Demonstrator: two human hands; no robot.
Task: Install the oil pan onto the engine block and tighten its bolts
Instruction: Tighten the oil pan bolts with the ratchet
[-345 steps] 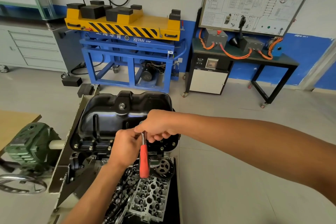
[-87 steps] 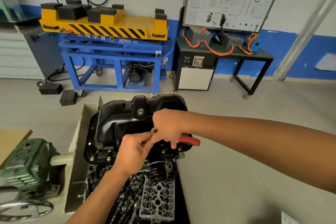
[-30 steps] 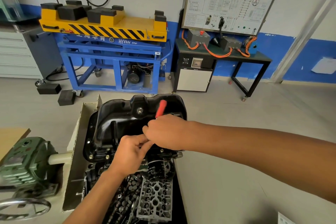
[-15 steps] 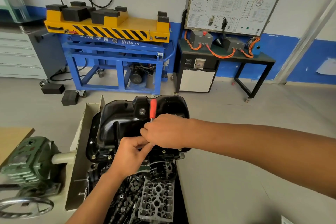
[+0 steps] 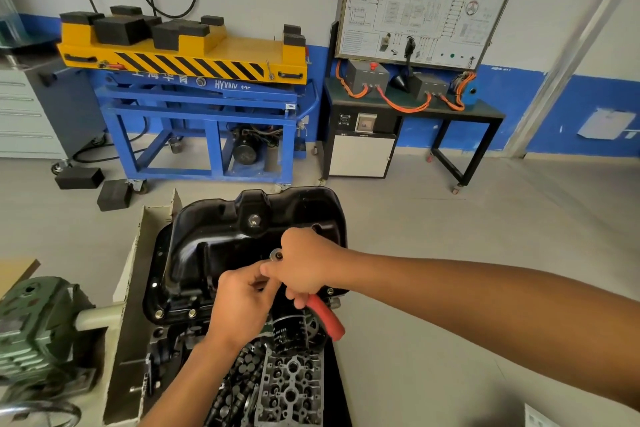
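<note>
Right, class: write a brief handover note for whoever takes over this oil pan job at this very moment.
Right hand grips the red-handled ratchet, its head at the pan's near edge. Left hand has its fingers curled in under that head; what they hold is hidden.
Oil pan sits on the engine block; bolts show in its near-left flange.
Left to do: finish tightening here, then check each flange bolt; tightness cannot be judged by sight.

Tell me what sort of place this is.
Probably a car-mechanics training workshop: a wiring-diagram teaching board, a blue and yellow lift table, and an engine whose oil pan is being bolted with a red-handled ratchet.
</note>
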